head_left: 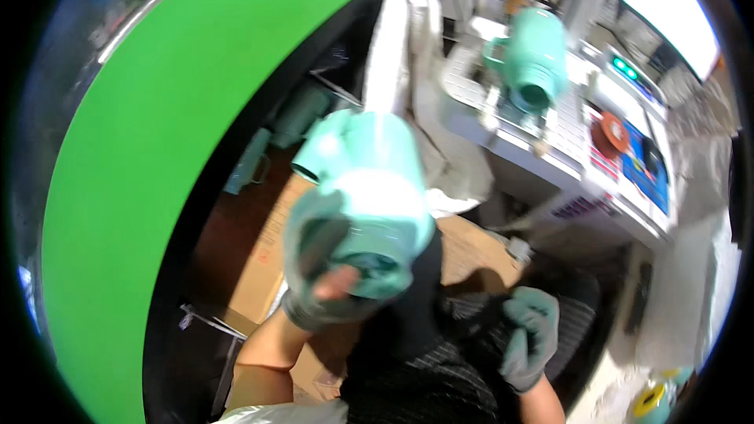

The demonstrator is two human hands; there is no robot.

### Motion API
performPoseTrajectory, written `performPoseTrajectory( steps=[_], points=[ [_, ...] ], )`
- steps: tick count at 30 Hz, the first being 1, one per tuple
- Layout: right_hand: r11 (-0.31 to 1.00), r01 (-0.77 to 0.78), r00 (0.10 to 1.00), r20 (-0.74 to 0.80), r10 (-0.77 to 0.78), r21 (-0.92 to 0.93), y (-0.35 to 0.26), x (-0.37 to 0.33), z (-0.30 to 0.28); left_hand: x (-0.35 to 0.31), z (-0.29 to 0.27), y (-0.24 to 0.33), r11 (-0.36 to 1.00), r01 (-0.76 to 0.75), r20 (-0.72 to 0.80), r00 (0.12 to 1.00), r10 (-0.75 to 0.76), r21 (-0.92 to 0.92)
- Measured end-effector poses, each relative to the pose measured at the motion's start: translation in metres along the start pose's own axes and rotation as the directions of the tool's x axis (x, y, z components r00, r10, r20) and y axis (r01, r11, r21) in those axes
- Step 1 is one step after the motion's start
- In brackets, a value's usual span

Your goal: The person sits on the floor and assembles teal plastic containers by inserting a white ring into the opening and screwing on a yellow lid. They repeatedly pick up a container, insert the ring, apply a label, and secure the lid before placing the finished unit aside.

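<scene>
In front of me my left hand (330, 298), in a grey glove with bare fingertips showing, is closed round the handle side of a mint-green jug (385, 228). The jug is tilted, its round opening turned toward me. A smaller mint-green cylinder (320, 149) with a dark mouth appears beside its upper left; whether the two touch, I cannot tell. My right hand (532, 338), gloved in grey-green, stays near my lap with its fingers curled in and nothing visible in them. Another mint-green jug (536, 59) lies on the white machine (503, 129), mouth toward me. Motion blurs much of this.
A green curved surface (149, 133) with a black edge runs along the left. Cardboard (263, 255) lies below, with more mint-green jugs (250, 161) behind. At the right are a lit screen (671, 12), an orange-red round object (610, 136) and plastic wrapping (683, 290).
</scene>
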State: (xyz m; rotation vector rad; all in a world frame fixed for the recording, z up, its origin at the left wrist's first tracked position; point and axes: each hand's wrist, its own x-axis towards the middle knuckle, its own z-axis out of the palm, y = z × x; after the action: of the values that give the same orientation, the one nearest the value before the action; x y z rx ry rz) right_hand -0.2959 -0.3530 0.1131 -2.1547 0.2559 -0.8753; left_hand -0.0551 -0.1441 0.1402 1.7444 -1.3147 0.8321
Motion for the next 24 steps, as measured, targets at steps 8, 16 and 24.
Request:
performPoseTrajectory(
  steps=[8,16,24],
  points=[
    [0.819,0.049,0.931,0.323,0.17,-0.572,-0.056,-0.058,-0.097,-0.024,0.102,0.169,0.809,0.117,0.535,0.802,0.265,-0.576],
    [0.822,-0.137,0.741,0.493,0.455,-0.553,-0.021,-0.098,-0.136,-0.029,0.146,0.232,0.829,-0.044,0.662,0.578,0.477,-0.558],
    [0.86,0.155,0.947,0.321,0.01,-0.485,0.01,-0.092,-0.114,-0.019,0.155,0.205,0.796,0.115,0.7,0.562,0.441,-0.594]
  ],
)
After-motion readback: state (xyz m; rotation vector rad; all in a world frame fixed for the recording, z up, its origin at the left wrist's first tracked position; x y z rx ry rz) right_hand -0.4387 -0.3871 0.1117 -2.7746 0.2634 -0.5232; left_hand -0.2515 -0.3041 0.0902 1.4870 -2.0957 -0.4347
